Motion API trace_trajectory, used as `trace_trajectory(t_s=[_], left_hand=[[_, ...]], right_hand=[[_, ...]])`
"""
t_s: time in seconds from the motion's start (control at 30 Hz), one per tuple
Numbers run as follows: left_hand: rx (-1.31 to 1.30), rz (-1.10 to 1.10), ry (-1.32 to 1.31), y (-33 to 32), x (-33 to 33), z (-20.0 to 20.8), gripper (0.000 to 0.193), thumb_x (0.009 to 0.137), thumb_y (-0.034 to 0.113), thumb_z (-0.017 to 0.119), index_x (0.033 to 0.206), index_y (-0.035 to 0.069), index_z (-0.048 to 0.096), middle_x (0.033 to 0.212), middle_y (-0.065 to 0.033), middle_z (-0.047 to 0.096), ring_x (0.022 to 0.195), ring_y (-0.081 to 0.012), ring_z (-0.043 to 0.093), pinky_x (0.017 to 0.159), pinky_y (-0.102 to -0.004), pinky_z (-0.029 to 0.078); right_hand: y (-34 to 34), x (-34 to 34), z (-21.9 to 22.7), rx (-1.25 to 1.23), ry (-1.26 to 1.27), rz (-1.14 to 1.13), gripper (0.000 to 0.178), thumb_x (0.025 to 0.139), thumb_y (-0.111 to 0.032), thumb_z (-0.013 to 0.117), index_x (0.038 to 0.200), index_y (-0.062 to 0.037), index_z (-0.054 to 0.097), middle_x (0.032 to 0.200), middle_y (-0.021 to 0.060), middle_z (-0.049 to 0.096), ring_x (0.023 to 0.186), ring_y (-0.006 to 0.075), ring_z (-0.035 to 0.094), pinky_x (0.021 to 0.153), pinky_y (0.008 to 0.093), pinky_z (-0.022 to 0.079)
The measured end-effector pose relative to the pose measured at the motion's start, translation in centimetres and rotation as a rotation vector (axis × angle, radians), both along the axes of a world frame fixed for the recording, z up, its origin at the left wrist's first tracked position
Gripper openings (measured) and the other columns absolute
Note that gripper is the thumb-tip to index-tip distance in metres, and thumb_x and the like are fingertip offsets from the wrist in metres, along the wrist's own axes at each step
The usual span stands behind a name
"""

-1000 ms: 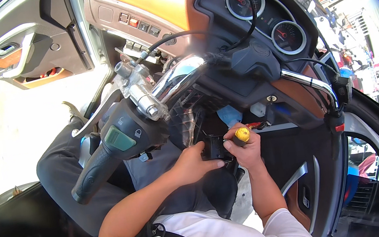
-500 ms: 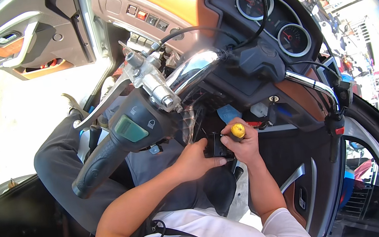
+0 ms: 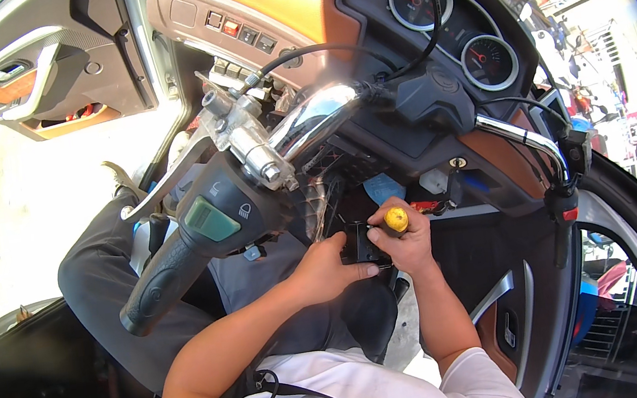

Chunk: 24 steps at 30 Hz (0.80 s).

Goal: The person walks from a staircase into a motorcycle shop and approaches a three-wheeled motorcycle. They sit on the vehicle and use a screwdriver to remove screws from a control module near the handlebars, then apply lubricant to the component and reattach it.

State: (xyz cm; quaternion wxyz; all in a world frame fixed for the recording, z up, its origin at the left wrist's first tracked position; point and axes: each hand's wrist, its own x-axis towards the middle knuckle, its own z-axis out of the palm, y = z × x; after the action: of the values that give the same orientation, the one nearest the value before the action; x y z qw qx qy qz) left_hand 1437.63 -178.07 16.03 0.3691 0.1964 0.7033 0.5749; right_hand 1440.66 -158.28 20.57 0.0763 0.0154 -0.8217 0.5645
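My left hand [image 3: 327,270] is closed round the near left side of a small black box-like part [image 3: 361,244], with the thumb along its lower edge. In my right hand [image 3: 410,240] is a screwdriver [image 3: 396,219], its yellow handle end pointing up between thumb and fingers. The right hand is right beside the black part; the screwdriver's tip is hidden under the hand. Both hands are above my lap, below the handlebar.
A handlebar with a black left grip [image 3: 155,293], a brake lever [image 3: 167,179] and chrome tubing [image 3: 327,115] spans the space ahead. Beyond are the dashboard gauges [image 3: 419,1]. An open door [image 3: 64,68] stands at left; another door panel [image 3: 505,286] is at right.
The view has shifted slightly, and the screwdriver's handle is tilted a little differently in my right hand. My left hand keeps its hold on the black part.
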Motion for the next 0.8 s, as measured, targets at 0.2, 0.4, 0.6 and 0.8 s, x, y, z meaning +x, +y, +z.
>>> trace_trajectory(t_s=[0.2, 0.4, 0.6, 0.8], left_hand=[[0.015, 0.015, 0.020, 0.01, 0.12, -0.23, 0.069, 0.081, 0.040, 0.093, 0.118, -0.011, 0.063, 0.086, -0.0230, 0.070, 0.081, -0.0253, 0.070, 0.072, -0.0399, 0.055], [0.058, 0.048, 0.020, 0.05, 0.22, -0.27, 0.067, 0.079, 0.047, 0.092, 0.095, -0.010, 0.060, 0.082, -0.0295, 0.067, 0.079, -0.0398, 0.071, 0.071, -0.0464, 0.054], [0.054, 0.044, 0.016, 0.05, 0.24, -0.25, 0.067, 0.079, 0.046, 0.092, 0.096, -0.010, 0.060, 0.082, -0.0297, 0.067, 0.080, -0.0406, 0.071, 0.072, -0.0467, 0.054], [0.058, 0.044, -0.004, 0.07, 0.24, -0.36, 0.066, 0.079, 0.045, 0.092, 0.097, -0.010, 0.061, 0.087, -0.0297, 0.069, 0.085, -0.0402, 0.073, 0.076, -0.0462, 0.055]], right_hand=[[0.13, 0.07, -0.02, 0.072, 0.038, 0.012, 0.020, 0.074, 0.006, 0.081, 0.093, 0.0006, 0.074, 0.091, 0.0087, 0.069, 0.083, 0.0203, 0.066, 0.077, 0.0314, 0.051], [0.08, 0.08, -0.01, 0.135, 0.093, 0.027, 0.021, 0.074, 0.006, 0.080, 0.094, -0.0001, 0.074, 0.091, 0.0100, 0.069, 0.082, 0.0208, 0.067, 0.075, 0.0314, 0.052], [0.10, 0.16, -0.02, 0.113, 0.081, 0.027, 0.021, 0.075, 0.005, 0.079, 0.094, 0.0000, 0.074, 0.091, 0.0099, 0.069, 0.082, 0.0212, 0.066, 0.075, 0.0316, 0.051], [0.24, 0.20, -0.24, 0.039, 0.035, 0.013, 0.018, 0.078, 0.000, 0.080, 0.095, 0.0014, 0.073, 0.090, 0.0086, 0.068, 0.082, 0.0199, 0.065, 0.077, 0.0305, 0.050]])
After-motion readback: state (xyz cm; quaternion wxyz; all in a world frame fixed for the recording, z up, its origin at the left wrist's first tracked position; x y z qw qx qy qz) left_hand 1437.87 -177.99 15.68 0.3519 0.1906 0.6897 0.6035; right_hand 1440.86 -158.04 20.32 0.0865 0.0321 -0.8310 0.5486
